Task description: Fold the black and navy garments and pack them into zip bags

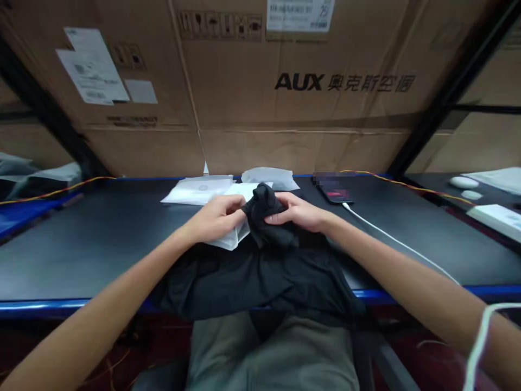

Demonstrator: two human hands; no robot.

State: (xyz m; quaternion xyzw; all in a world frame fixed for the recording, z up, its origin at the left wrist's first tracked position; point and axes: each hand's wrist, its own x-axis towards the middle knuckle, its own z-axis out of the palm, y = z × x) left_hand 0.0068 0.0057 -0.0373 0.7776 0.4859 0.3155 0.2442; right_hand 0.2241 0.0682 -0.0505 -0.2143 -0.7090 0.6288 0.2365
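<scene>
A black cloth garment (260,279) hangs over the front edge of the dark table, its upper part bunched up between my hands. My left hand (217,217) is closed on the left side of the bunched part. From the right, my right hand (299,213) pinches the same bunch, thumb in front. A white packet (232,239) shows under and beside my left hand, partly hidden by the hand and the cloth. Whether my left fingers touch this packet too is unclear.
Behind my hands lie white packages (199,190) and another white pouch (271,176). A phone (336,190) with a white cable (391,236) is at the back right. Large cardboard boxes (244,103) stand behind the table (101,233). A white box (496,220) sits far right.
</scene>
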